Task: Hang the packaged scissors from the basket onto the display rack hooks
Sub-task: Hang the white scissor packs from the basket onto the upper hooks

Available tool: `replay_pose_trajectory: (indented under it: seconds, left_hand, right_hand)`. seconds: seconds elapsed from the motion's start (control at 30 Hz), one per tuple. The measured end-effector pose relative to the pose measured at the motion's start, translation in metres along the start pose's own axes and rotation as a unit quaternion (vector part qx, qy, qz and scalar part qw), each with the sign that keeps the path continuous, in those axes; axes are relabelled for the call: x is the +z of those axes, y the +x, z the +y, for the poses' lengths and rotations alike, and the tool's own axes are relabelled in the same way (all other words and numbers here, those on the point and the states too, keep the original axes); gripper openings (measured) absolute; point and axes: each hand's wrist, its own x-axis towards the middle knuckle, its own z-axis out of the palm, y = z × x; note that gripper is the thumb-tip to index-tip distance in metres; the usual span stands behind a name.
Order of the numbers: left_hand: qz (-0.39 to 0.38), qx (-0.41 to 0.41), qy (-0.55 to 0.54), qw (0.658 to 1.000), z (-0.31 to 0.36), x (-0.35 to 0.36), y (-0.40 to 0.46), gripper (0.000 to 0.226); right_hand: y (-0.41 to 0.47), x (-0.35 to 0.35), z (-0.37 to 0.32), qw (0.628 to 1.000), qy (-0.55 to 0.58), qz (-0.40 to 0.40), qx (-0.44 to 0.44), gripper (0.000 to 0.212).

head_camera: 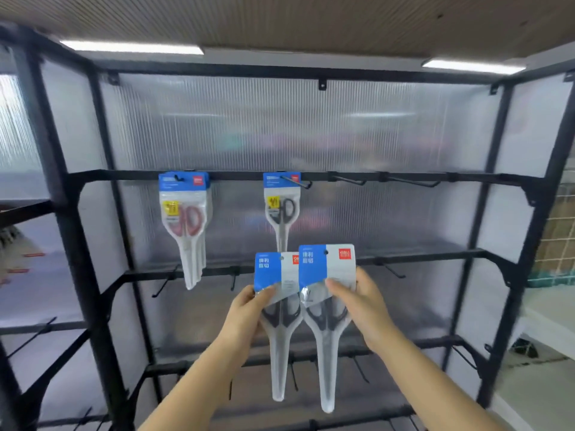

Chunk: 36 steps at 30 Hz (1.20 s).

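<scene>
Holding one pack per hand, card backs toward the camera. Left hand (249,309) pinches the left scissors pack (278,309) at the lower edge of its blue-grey header card, thumb on the face, fingers curled behind. Right hand (357,303) pinches the right scissors pack (326,312) the same way, slightly higher in frame. Packs sit side by side at lower centre, edges overlapping or touching, can't tell which; blade tips point down. Both handles look black.

Just above them, upper-rail hook (298,181) at frame centre already carries one black-handled pack (282,209). Further left, another hook carries a stack of red-handled packs (185,219). Right of centre, two bare hooks (351,181) on the same rail. Black display rack (77,244) has more bare hooks on lower rails. Basket not in view.

My read: black goes with black, so the centre hook is the likely target. Suggested approach:
- do one pack at a time, park the other hand lower so cards don't clash
- turn the printed face outward to match the hung packs, if that's the intent
- line the hang hole (325,252) up with the hook's upturned tip, lift over it, slide back to the rail
- keep the pinch below the hole so fingers don't block it
</scene>
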Motion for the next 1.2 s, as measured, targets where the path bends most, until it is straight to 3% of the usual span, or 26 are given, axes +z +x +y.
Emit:
replay_pose_trajectory:
  seconds: [0.6, 0.93, 1.2]
  left_hand:
    - [-0.021, 0.075, -0.053, 0.996, 0.042, -0.007, 0.049, 0.02]
    - [0.014, 0.081, -0.041, 0.996, 0.042, -0.01, 0.064, 0.021]
    - [0.022, 0.074, -0.033, 0.996, 0.037, -0.005, 0.065, 0.023]
  right_hand:
    - [0.057, 0.032, -0.046, 0.987, 0.074, 0.084, -0.117, 0.006]
    - [0.086, 0.038, -0.062, 0.978, 0.09, 0.139, -0.129, 0.023]
    - [0.094, 0.033, -0.065, 0.98, 0.094, 0.11, -0.139, 0.016]
